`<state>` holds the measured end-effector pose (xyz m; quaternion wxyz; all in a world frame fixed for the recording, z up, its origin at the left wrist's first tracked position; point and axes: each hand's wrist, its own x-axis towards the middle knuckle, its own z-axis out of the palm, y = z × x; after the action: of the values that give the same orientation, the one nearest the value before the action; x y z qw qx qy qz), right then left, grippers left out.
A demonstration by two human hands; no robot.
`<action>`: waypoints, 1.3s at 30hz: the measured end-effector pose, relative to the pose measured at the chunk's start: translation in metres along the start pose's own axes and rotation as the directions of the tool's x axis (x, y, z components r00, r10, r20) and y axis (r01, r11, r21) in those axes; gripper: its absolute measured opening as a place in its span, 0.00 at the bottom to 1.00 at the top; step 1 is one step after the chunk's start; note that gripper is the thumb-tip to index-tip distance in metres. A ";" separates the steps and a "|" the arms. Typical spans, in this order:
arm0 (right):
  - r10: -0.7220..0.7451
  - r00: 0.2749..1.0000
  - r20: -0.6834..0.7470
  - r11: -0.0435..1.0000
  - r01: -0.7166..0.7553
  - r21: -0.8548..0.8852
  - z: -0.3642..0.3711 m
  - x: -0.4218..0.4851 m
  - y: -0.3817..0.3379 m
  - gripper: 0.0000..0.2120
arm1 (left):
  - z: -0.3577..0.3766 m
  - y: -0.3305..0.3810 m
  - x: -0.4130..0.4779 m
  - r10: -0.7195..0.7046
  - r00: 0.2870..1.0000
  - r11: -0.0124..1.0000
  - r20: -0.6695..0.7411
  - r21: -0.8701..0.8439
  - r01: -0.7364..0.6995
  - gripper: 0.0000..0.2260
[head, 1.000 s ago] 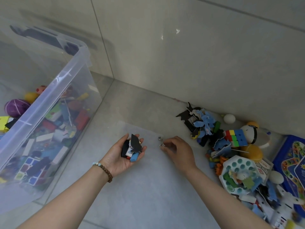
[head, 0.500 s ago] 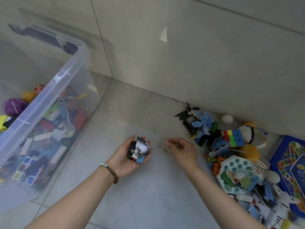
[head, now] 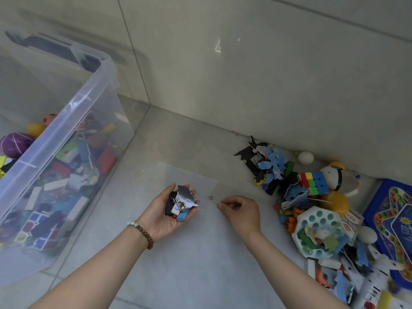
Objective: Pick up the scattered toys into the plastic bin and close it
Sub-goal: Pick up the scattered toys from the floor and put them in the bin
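Near the middle of the floor (head: 189, 264), toward 6 o'clock, the left hand (head: 166, 216) is held palm up, its fingers curled into a cup round a handful of small pieces (head: 181, 202): flat puzzle shapes, a blue bit and a metal ring. It is judged to be used as a tray, so that several bits can be carried off in one trip. Just beside it at 3 o'clock, the right hand (head: 242, 211) is turned palm down, and a small metal hook (head: 213, 201) appears to be pinched by one end between thumb and forefinger. Whether the hook is lifted off the floor cannot be told. It is presumably meant for the cupped palm, which is kept close for that reason.

The plastic bin (head: 66, 121) is stood at 9 o'clock, uncovered and partly filled, as is shown through its clear wall. Its near rim is raised well above the hands, so the handful would have to be lifted over that edge. Only floor is seen between hands and bin.

At 3 to 4 o'clock a pile of toys (head: 312, 219) is heaped against the wall (head: 267, 85), with a colour cube (head: 314, 182) on it and a blue game board (head: 392, 217) at the right edge. Much is left to be gathered, and no lid can be made out with certainty.
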<state>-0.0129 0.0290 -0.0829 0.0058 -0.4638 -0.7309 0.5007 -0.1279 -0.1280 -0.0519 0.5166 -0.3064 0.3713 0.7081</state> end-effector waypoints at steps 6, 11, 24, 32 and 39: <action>-0.007 1.000 0.012 1.000 0.008 -0.026 0.002 -0.003 0.000 0.02 | 0.001 0.002 -0.006 -0.009 1.000 1.000 0.004 0.013 0.009 0.15; -0.014 1.000 0.018 0.999 0.014 -0.029 0.003 -0.006 0.001 0.04 | -0.001 0.004 -0.008 -0.009 1.000 1.000 0.007 0.021 0.009 0.15; 0.078 0.963 0.258 0.967 -0.137 0.216 -0.027 -0.025 -0.073 0.04 | 0.024 0.028 -0.039 0.022 0.999 0.996 0.027 0.083 -0.024 0.17; -0.210 0.838 0.503 0.969 0.111 0.219 -0.048 -0.090 -0.267 0.05 | 0.058 0.127 -0.172 0.326 0.926 0.899 0.191 0.241 -0.366 0.07; -0.119 0.772 0.624 0.984 0.010 0.175 0.064 -0.150 -0.339 0.04 | -0.034 0.199 -0.264 0.443 0.896 0.874 0.003 0.221 -0.433 0.07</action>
<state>-0.1856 -0.1433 0.2035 -0.1852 -0.2410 -0.6627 0.6844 -0.2436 -0.3279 0.1876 0.3640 -0.1733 0.5180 0.7544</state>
